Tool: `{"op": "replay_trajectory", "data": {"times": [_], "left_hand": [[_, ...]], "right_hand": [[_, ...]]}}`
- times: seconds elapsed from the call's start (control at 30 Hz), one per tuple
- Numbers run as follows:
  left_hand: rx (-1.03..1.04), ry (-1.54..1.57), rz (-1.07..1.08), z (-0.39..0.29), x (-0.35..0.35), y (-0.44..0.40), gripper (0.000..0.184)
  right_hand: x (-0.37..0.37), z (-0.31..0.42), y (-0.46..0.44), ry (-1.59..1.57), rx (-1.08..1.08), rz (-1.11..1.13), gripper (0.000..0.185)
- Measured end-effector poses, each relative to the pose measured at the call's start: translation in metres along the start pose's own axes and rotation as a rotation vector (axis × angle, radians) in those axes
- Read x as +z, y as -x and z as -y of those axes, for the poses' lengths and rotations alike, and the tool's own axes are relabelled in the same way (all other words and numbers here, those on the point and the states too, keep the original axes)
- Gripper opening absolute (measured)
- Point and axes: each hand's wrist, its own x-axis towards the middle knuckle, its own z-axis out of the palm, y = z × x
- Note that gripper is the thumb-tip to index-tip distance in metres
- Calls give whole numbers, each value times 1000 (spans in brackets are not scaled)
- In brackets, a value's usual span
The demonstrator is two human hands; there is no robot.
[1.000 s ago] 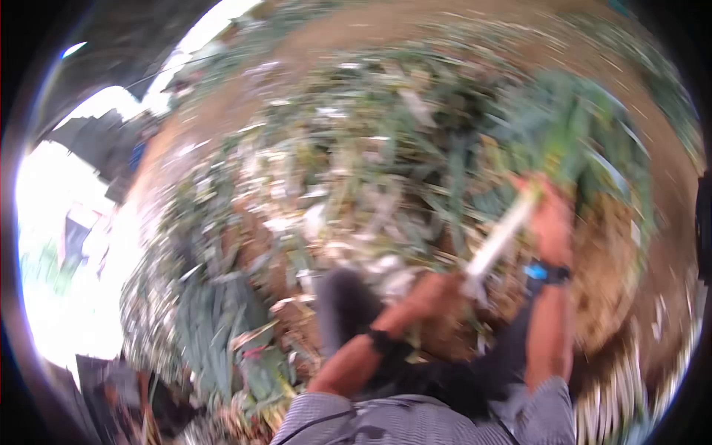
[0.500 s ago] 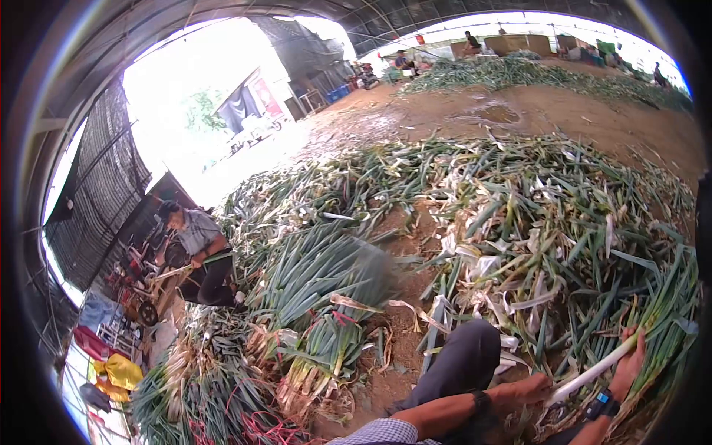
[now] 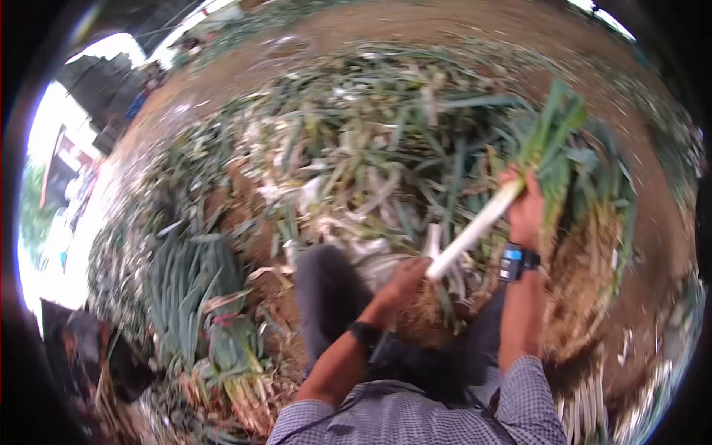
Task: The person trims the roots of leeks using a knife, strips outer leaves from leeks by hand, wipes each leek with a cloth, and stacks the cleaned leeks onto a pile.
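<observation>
A long leek (image 3: 475,233) with a clean white stalk lies slantwise between my hands, its green leaves pointing up and away. My right hand (image 3: 525,204) is wrapped round it where white turns to green. At the lower end, my left hand (image 3: 406,282) is closed beside the brown roots; the fingers are partly hidden and blurred, and what they grip cannot be made out. Beyond my knees spreads a heap of loose leaves and peelings (image 3: 356,156). More leeks with roots (image 3: 593,215) lie just right of my right hand.
Bundled leeks (image 3: 196,293) tied with red lie on the left. White stalks (image 3: 586,408) are at the lower right. My bent knee (image 3: 326,278) rises beside my left hand. Brown dirt floor (image 3: 400,22) runs behind the heap.
The view swung left and up to the shed and a co-worker, then back down to the heap. The leek stays between my hands throughout, my right hand on it.
</observation>
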Motion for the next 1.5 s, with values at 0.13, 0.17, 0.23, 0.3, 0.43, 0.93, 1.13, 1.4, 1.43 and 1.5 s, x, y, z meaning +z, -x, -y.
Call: {"op": "replay_trajectory", "data": {"times": [0.13,0.17,0.23,0.3,0.43,0.93,1.13,1.4,1.43,1.5], "left_hand": [[407,-520,137,-19,10,9,22],[100,-149,125,-26,23,15,22],[-24,-144,150,-29,19,9,34],[28,-141,178,-17,18,-4,31],[116,-384,118,16,5,-23,29],[841,-1271,-77,-27,13,-23,50],[-11,-314,288,-45,25,-11,31],[-101,108,284,-41,16,-5,43],[-96,131,296,-36,15,-8,43],[-80,198,320,-26,11,-9,46]], "right_hand": [[17,18,11,-78,-6,102,31],[17,23,12,-62,-11,105,30],[33,27,24,98,-76,-52,33],[9,32,24,215,-96,-169,29],[-18,40,31,272,-125,-331,26],[5,45,30,407,-232,-326,29],[20,32,19,162,-188,-105,36],[-6,24,10,287,13,41,37],[-4,22,9,304,12,43,37],[-1,22,11,341,9,43,37]]}}
